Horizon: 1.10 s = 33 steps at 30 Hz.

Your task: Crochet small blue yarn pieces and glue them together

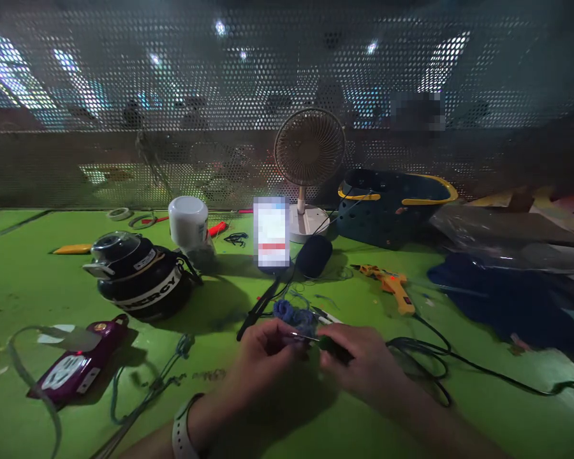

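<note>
My left hand (263,354) is closed, pinching a small blue crocheted piece (291,314) just above the green table. My right hand (358,360) is closed around a crochet hook (310,338) with a dark handle, its metal tip pointing left into the blue piece. Both hands meet at the table's near middle. A thin blue yarn strand runs back from the piece toward a dark blue yarn ball (314,255). A pale watch band sits on my left wrist.
A lit phone (271,231) stands upright behind the hands, beside a small desk fan (309,166). A black helmet (138,274) and white jar (188,222) sit at left, a maroon case (79,366) nearer. An orange glue gun (390,284), dark basket (392,207) and black cable (459,363) lie right.
</note>
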### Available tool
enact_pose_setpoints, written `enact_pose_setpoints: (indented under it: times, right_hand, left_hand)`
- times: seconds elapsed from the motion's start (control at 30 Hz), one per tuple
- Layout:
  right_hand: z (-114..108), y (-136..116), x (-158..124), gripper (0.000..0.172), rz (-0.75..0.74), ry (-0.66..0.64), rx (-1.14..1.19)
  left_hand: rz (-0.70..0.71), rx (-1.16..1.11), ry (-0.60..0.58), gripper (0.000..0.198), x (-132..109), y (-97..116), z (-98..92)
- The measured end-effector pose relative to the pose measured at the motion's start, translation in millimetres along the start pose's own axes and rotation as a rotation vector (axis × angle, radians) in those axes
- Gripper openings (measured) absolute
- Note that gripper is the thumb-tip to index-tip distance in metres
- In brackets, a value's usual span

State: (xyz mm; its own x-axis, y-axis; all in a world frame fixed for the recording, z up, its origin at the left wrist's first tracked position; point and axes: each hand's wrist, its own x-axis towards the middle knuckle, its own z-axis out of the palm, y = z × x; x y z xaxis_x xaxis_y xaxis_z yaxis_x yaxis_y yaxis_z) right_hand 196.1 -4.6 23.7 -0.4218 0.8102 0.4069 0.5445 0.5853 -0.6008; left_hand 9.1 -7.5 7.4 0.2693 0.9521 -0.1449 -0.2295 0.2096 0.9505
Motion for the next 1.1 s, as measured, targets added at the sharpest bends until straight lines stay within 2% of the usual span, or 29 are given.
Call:
enact_pose_setpoints:
  times: [0.17,0.23,0.4,0.5,0.67,0.77,1.0,1.1]
  right_hand:
    - [-13,0,1,0.019,0.222,0.061,0.14]
    - [-14,-1,0,0.018,0.194,0.069,0.124]
    - [-2,1,-5,0.014,-0.091,0.06,-0.068]
    - [5,2,-5,0.017,-0.143,0.044,-0.097]
    - [4,1,-1,0.017,-0.105,0.019,-0.079]
    - [3,-1,-1,0.017,-0.063,0.002,-0.055]
    - [3,1,-2,0.018,0.134,0.073,0.196]
    - [-1,1,-1,0.013,0.093,0.116,0.15]
  left_hand:
    - [-0.115,-0.095,0.026,0.021,3,-2,-4.5]
    - [-0.113,-0.089,0.052,0.024,4,-4,-4.5]
    - [-0.084,-0.076,0.05,0.028,2,-5,0.1]
    - [-0.048,-0.076,0.032,0.027,0,-1,3.2]
    - [-0.041,-0.034,0.015,0.02,-2,4,5.0]
    - [-0.082,-0.094,-0.002,0.021,-1,2,3.5]
    - [-0.198,-0.325,-0.04,0.021,-1,2,-0.5]
    - [-0.162,-0.275,-0.007,0.022,0,2,-1.3]
